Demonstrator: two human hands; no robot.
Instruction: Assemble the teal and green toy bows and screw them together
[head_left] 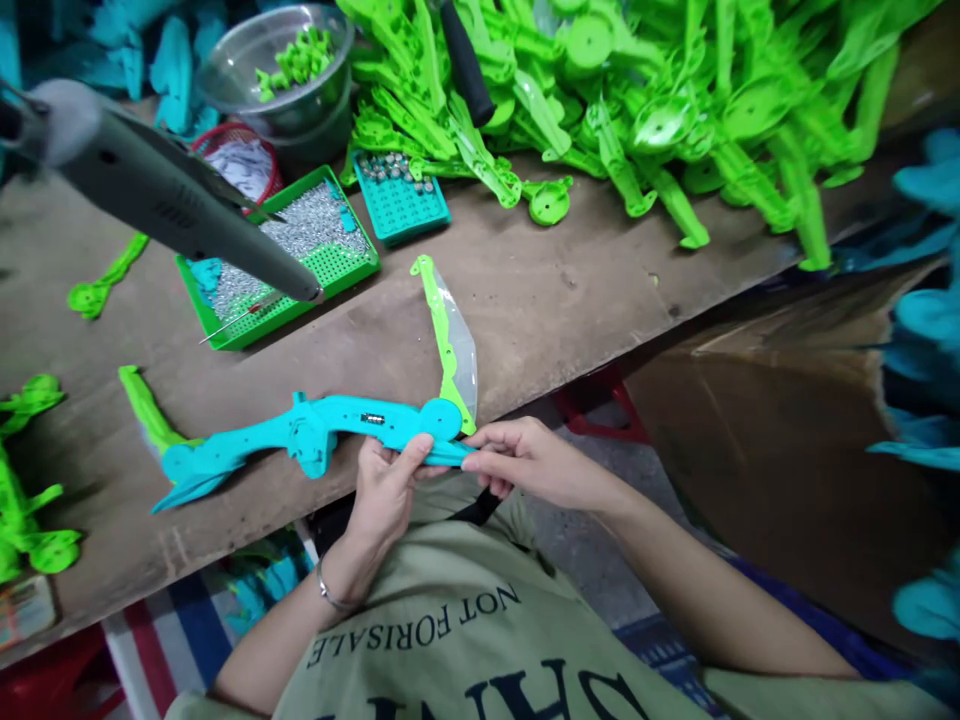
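A long turquoise plastic body [360, 420] lies across the table's front edge, with a green arm and clear film [450, 340] standing out from its right end. Another green arm [154, 412] sticks out at its left end. My left hand [388, 485] is closed on the turquoise body near its right end, thumb on top. My right hand [525, 458] pinches the pointed turquoise tip at that end, just below the green arm; its lower fingers are partly hidden.
A grey electric screwdriver [180, 190] hangs at the upper left over a green basket [300, 325] of screws. Behind are a teal tray [412, 220], a metal bowl [330, 90] and a large pile of green parts [622, 120]. Loose green parts [37, 500] lie far left.
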